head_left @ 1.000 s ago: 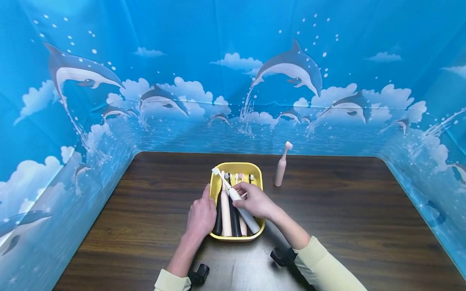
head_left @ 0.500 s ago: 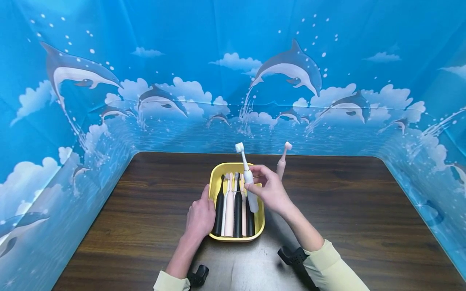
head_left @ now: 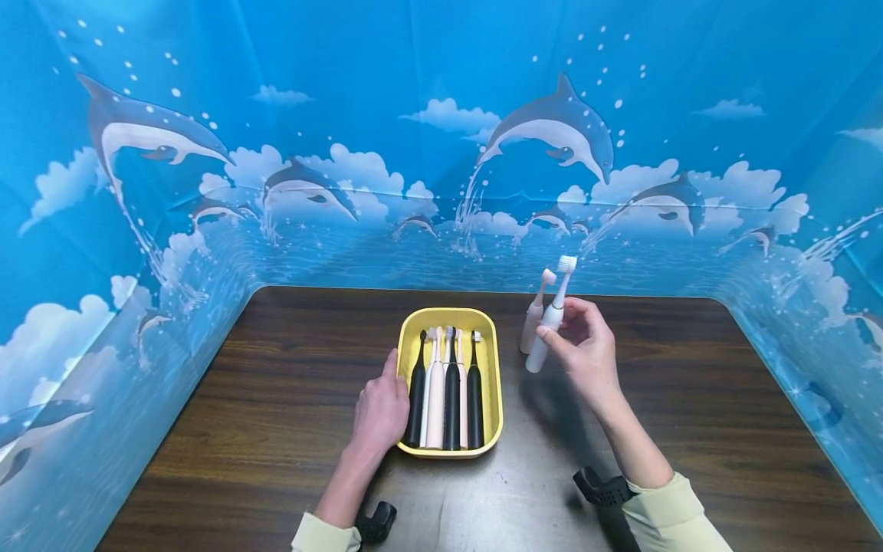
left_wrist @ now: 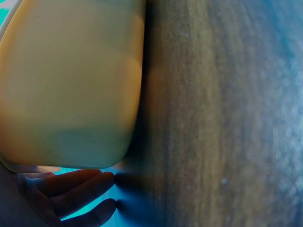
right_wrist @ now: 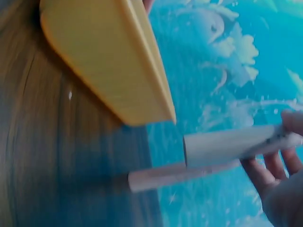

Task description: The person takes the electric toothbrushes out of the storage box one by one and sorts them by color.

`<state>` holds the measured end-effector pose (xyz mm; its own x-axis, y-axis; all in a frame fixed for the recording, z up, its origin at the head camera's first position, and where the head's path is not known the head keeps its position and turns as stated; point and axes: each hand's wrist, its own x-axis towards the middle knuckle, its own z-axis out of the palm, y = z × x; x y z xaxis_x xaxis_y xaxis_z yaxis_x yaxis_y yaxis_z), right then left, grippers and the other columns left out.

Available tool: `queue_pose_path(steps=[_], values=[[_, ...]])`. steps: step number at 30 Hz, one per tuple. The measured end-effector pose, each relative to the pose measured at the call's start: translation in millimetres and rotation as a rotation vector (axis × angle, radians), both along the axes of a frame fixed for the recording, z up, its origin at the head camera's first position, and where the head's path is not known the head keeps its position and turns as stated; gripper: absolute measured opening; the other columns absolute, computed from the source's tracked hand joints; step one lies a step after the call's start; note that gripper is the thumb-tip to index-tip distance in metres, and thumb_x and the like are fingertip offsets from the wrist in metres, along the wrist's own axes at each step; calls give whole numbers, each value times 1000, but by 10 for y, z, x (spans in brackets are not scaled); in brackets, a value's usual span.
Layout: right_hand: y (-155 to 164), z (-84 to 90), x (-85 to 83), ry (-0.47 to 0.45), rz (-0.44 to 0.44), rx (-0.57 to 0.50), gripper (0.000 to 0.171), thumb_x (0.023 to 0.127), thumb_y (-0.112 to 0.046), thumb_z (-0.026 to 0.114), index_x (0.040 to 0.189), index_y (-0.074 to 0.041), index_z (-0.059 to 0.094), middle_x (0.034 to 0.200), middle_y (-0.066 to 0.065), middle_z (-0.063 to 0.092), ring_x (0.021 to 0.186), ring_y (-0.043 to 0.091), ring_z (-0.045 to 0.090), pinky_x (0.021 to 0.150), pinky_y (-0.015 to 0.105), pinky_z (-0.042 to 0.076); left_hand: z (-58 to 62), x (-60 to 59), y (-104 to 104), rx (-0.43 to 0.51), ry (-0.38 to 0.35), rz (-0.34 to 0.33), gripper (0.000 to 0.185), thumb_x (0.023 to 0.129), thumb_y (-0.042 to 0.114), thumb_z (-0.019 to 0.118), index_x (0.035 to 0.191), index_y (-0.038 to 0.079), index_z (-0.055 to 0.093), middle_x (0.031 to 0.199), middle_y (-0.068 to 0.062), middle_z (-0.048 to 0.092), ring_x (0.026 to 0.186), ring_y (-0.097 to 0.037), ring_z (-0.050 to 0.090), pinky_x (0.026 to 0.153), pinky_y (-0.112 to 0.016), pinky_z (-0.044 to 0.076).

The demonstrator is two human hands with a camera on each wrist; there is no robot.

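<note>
Right hand [head_left: 586, 349] of mine pinches one white electric toothbrush [head_left: 549, 327] between thumb and fingers, tilted, head up, off the table to the right of the yellow tray [head_left: 491, 368]. Left hand [head_left: 381, 410] rests against the tray's left wall, fingers curled loosely along it. I count five brushes lying side by side in the tray: three black [head_left: 451, 391], two pale pink [head_left: 435, 395]. One more pink toothbrush [head_left: 532, 322] stands upright on the wooden table [head_left: 276, 399], just beside the held one. No lettering on any brush is legible to me.
</note>
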<state>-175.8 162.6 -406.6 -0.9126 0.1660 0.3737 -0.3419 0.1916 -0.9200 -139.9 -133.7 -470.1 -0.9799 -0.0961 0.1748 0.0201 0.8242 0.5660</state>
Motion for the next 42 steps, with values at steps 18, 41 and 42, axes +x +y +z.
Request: queue_pose_path(steps=[18, 41, 42], values=[[565, -542, -334, 53, -355, 159, 42, 86, 6, 78, 121, 7, 57, 114, 16, 65, 94, 1, 59, 85, 12, 48, 20, 1, 25, -10, -26, 13, 50, 103, 12, 49, 152, 2, 46, 93, -31, 70, 81, -45, 69, 66, -57, 50], [695, -685, -419, -2, -440, 217, 42, 91, 1, 75, 127, 6, 53, 120, 21, 62, 106, 27, 64, 89, 23, 53, 30, -8, 12, -11, -32, 13, 51, 103, 12, 48, 152, 2, 45, 90, -28, 70, 78, -42, 69, 66, -55, 50], [694, -684, -424, -10, -439, 225, 43, 91, 1, 75, 127, 6, 53, 120, 21, 62, 106, 28, 64, 88, 22, 53, 27, -7, 9, -9, -32, 13, 50, 103, 12, 48, 152, 2, 45, 90, -29, 70, 79, -42, 69, 66, -56, 50]])
